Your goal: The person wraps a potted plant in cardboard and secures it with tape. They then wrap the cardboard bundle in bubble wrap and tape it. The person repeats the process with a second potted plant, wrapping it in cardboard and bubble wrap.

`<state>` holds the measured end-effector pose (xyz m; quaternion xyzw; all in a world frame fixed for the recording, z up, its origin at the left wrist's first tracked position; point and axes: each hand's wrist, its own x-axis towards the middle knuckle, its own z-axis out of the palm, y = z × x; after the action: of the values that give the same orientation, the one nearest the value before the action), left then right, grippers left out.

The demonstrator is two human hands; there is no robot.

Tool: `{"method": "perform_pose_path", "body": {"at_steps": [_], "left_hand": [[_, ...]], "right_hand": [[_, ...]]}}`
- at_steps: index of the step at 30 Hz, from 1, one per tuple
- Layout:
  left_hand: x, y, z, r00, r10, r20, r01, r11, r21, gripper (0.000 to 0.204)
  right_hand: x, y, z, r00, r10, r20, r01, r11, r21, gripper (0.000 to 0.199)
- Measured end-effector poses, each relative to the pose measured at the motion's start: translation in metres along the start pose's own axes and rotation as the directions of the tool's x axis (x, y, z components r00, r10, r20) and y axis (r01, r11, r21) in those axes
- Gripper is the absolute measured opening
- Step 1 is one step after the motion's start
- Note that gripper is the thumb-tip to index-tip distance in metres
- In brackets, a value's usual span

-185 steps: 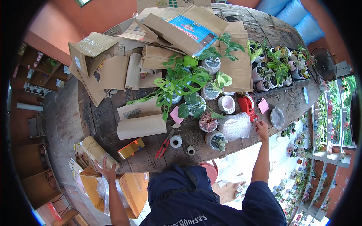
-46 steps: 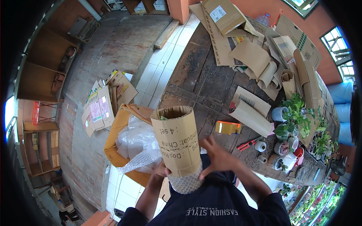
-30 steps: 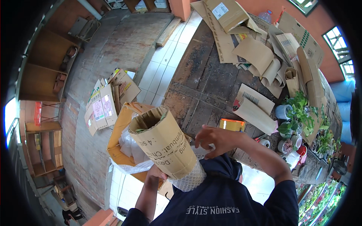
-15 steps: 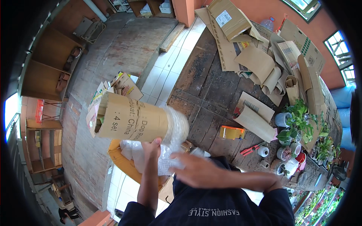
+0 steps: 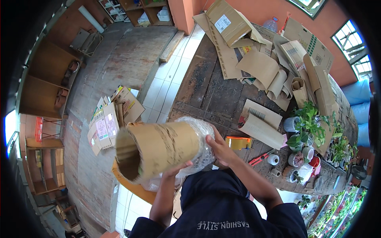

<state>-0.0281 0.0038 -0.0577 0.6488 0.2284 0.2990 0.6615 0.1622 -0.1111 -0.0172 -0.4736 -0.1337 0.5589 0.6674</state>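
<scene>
A wide brown cardboard roll [image 5: 166, 146] is held up in front of my body, its hollow mouth turned left and something green just visible inside. Clear bubble wrap [image 5: 200, 137] bulges around its right end. My left hand [image 5: 177, 169] grips the roll from below, near the middle, with the fingers partly hidden behind it. At the other end my right hand [image 5: 220, 147] clasps the bubble wrap, thumb on the near side and fingers around the back.
Cardboard sheets [image 5: 260, 65] are heaped on the dark wooden table [image 5: 198, 91]. A tape dispenser [image 5: 238, 142], a red cutter [image 5: 260, 158], a white roll [image 5: 273, 159] and potted plants [image 5: 307, 123] lie right. Flattened boxes [image 5: 104, 126] rest at left, above a yellow-orange chair edge [image 5: 133, 190].
My right hand has come from a blurred swing below onto the bubble-wrapped end. The roll has turned and dropped lower, so its open left mouth now shows.
</scene>
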Motion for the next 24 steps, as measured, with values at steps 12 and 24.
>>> {"method": "perform_pose_path", "body": {"at_steps": [12,24], "left_hand": [[0.028,0.054,-0.024,0.653,-0.532,0.54,0.708,0.681,-0.186,0.08],[-0.026,-0.002,-0.026,0.597,-0.608,0.523,0.615,0.766,0.188,0.058]], "right_hand": [[-0.026,0.03,-0.021,0.99,-0.135,0.03,0.131,0.849,-0.513,0.067],[-0.088,0.031,-0.012,0.93,-0.306,0.201,0.269,0.198,-0.942,0.042]]}}
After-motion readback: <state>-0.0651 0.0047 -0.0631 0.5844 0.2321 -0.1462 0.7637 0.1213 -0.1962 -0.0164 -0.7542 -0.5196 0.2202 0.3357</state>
